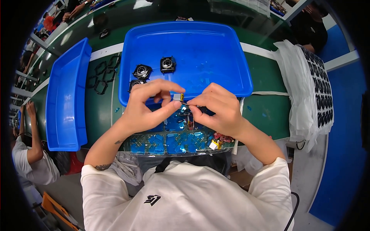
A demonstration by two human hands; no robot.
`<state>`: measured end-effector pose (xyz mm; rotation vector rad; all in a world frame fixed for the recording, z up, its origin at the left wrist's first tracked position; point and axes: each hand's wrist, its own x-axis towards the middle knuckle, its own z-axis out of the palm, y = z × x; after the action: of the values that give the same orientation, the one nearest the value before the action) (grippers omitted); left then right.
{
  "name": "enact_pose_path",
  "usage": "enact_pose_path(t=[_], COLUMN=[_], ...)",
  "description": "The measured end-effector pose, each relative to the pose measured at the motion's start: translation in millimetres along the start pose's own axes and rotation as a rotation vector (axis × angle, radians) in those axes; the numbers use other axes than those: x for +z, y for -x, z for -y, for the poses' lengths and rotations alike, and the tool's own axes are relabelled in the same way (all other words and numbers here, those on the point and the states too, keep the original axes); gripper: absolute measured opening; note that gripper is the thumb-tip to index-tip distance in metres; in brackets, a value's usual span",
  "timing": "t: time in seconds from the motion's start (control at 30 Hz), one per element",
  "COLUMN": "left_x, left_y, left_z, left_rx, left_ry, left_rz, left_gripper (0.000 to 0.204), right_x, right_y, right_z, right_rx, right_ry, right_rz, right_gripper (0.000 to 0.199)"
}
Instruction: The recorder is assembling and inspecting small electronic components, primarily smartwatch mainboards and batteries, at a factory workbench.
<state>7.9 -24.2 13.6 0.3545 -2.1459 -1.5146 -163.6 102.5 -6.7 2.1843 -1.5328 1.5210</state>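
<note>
My left hand [148, 106] pinches a small silver battery [177, 97] with yellow edging between thumb and forefinger. Close beside it, my right hand [219, 109] has its thumb and fingers closed at a thin dark piece near the battery's lower edge; what exactly it grips is too small to tell. Both hands are over a clear compartmented tray [165, 145] with many blue film pieces. Black watch cases lie in the blue bin beyond: one [167, 64] near the middle, another [142, 71] to its left, and a third [136, 84] partly hidden by my left hand.
The large blue bin [192, 25] stands on the green table [264, 115]. A narrower blue bin [65, 96] and black frames [101, 87] are at left. White sheeting and a tray of black parts [319, 90] sit at right. Another battery [214, 145] lies by red pieces. People sit nearby.
</note>
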Motion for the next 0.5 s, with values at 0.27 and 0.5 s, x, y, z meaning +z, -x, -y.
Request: enact_pose_path(t=[0.27,0.5], left_x=[-1.5,-2.6], left_y=[-2.3,-1.2], left_z=[-5.4,-3.3], left_rx=[0.323,0.252], left_ry=[-0.289,-0.222], left_rz=[0.017,-0.031], left_gripper=[0.008,0.009], right_x=[-2.2,-6.5], right_y=[-2.2,-3.1], right_z=[-1.2,2.7], right_rx=[0.027,0.184], right_ry=[-0.056,-0.164], right_rz=[0.029,0.071], right_gripper=[0.015,0.012])
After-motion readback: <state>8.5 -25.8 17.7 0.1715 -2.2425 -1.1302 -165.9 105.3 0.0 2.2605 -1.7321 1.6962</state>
